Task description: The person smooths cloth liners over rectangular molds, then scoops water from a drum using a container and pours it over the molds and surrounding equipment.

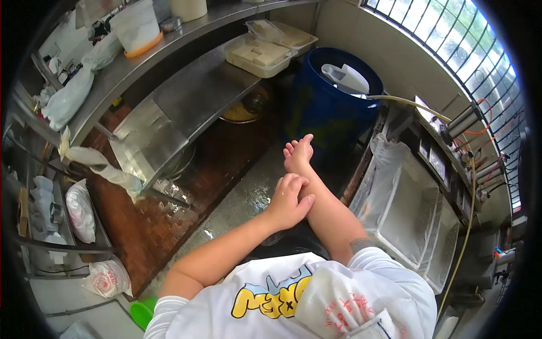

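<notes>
My left hand [288,200] lies on my right forearm [324,206] just below the wrist, its fingers curled over the skin and the thumb resting along the side. Past it my right hand [299,155] is held out in front of me, palm partly turned up, with loosely bent fingers apart from the thumb and nothing in them. Beyond my right hand stands a big blue barrel [333,110] with a white plastic container [345,78] inside it. A white cloth with red writing [344,308] hangs at the front of my white shirt.
Steel shelving [209,85] runs along the left, carrying lidded plastic tubs [259,55] and a white bucket [135,25]. White-lined basins [403,209] stand on the right, beside a yellow hose [470,214]. The grey floor [248,192] looks wet. A green basin [144,311] sits lower left.
</notes>
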A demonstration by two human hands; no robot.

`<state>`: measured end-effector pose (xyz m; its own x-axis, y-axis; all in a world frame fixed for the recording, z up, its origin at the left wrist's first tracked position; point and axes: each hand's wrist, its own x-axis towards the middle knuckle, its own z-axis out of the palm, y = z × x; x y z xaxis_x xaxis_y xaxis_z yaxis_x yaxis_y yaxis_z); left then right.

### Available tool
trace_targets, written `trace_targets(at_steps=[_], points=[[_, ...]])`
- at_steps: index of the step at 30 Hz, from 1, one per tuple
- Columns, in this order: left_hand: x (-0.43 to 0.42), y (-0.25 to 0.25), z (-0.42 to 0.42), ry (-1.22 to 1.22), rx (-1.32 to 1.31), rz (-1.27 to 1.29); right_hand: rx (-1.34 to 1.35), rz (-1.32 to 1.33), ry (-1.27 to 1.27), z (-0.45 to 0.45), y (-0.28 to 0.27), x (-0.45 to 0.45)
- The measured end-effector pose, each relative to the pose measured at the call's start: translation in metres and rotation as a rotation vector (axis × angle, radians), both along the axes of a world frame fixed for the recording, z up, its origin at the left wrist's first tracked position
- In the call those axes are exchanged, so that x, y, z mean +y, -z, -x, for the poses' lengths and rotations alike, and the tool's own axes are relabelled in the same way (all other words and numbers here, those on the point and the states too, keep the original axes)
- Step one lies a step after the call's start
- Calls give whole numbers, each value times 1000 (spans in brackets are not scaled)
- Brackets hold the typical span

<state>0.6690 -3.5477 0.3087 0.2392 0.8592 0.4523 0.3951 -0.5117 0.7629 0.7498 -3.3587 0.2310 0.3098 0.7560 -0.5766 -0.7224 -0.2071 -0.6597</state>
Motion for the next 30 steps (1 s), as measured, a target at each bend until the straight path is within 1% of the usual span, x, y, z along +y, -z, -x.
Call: trace_targets(at_steps=[1, 2, 3, 4, 6, 7, 8, 10, 12, 13, 14, 15, 16, 17, 18, 19, 20, 21, 22, 24, 25, 26, 28, 30], points=[[9, -4, 2, 45, -29, 83, 46, 26, 51, 5, 1, 25], [21, -8, 3, 89, -58, 165, 60, 22, 46, 9, -1, 48], [37, -8, 8, 173, -2, 198, 68, 32, 80, 9, -5, 74], [60, -7, 12, 170, 10, 193, 76, 43, 115, 8, -7, 101], [109, -6, 12, 115, 47, 78, 83, 38, 148, 7, -11, 155], [145, -6, 9, 40, 24, -6, 65, 9, 139, 8, -11, 182], [185, 7, 6, -31, 13, 33, 44, -16, 135, 8, -12, 208], [249, 4, -4, -90, -77, 188, 52, -9, 205, 3, -28, 257], [282, -7, -23, -71, -114, 188, 160, -178, 230, -18, -30, 311], [292, -16, -29, 37, -66, 223, 157, -166, 241, -32, -34, 333], [299, -28, -34, 142, -20, 257, 59, -183, 328, -49, -54, 347], [307, -46, -34, 251, -34, 388, -41, -199, 413, -67, -67, 366], [320, -35, -34, 340, -36, 416, -303, -258, 559, -86, -54, 396], [328, -31, -33, 299, -8, 409, -575, -281, 710, -105, -41, 426], [336, -28, -31, 264, 20, 402, -699, -330, 621, -133, -47, 430], [347, -21, -27, 166, 36, 433, -1120, -260, 620, -159, -50, 432], [358, -12, -21, 63, 52, 461, -1133, -246, 630, -185, -48, 433], [370, 2, -14, -11, 18, 545, -1515, -81, 547, -208, -47, 432], [382, 16, -7, -48, -54, 698, -1881, 97, 441, -228, -47, 434], [403, 23, -8, -73, 3, 604, -1864, 495, -118, -264, -55, 429], [416, 27, -12, -23, 36, 534, -1627, 546, -270, -279, -38, 443], [432, 29, -18, 28, 71, 465, -1670, 500, -313, -285, -27, 442], [469, 20, -44, 96, 96, 318, -1776, 539, -449, -287, -12, 437], [517, 20, -70, 189, 142, 148, -1770, 469, -506, -304, 28, 442]])
